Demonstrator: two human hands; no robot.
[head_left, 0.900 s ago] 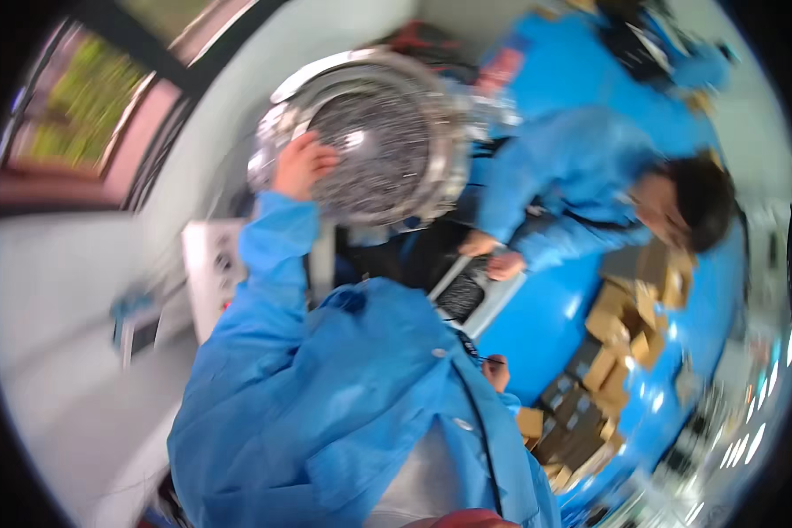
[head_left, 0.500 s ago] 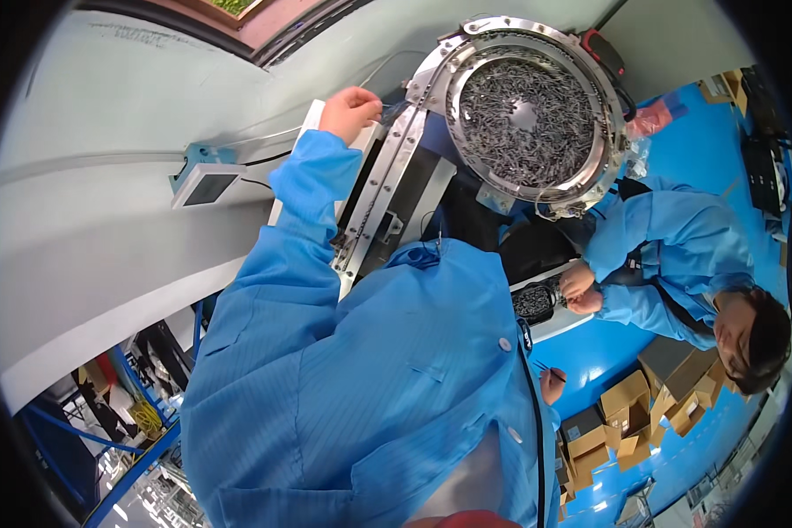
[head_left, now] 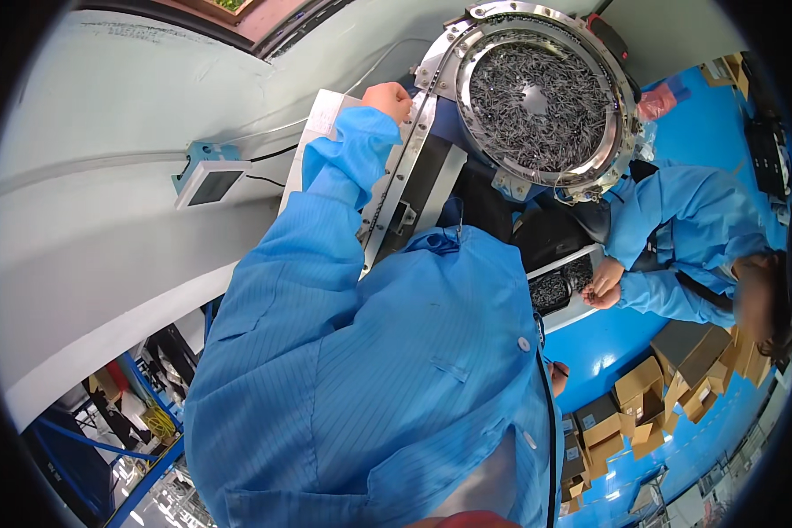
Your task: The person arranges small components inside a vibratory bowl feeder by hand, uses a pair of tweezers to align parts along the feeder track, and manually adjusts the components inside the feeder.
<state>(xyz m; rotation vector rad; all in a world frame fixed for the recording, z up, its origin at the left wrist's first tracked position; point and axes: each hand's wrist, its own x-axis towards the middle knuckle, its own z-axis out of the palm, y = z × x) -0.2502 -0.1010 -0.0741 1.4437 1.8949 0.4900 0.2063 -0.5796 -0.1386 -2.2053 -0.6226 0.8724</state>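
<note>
My left hand (head_left: 389,102) is closed, its fingers curled down at the upper end of a straight metal feed track (head_left: 400,180). Whatever is between those fingertips is hidden. Just right of it stands a round metal feeder bowl (head_left: 629,114), filled with many small dark pin-like parts (head_left: 537,141). My right hand (head_left: 559,377) shows only in part beyond the right side of my blue jacket. It is closed round a thin dark tool, mostly hidden now.
A co-worker in blue sits at the right, both hands (head_left: 603,286) together over a dark tray of small parts (head_left: 550,292). Cardboard boxes (head_left: 638,387) lie on the blue floor. A small screen (head_left: 213,185) is mounted on the wall at left, with cables.
My left hand has moved right, closer to the track and bowl, and its fingers are more curled. The view has shifted slightly. The co-worker's hands have opened somewhat over the tray.
</note>
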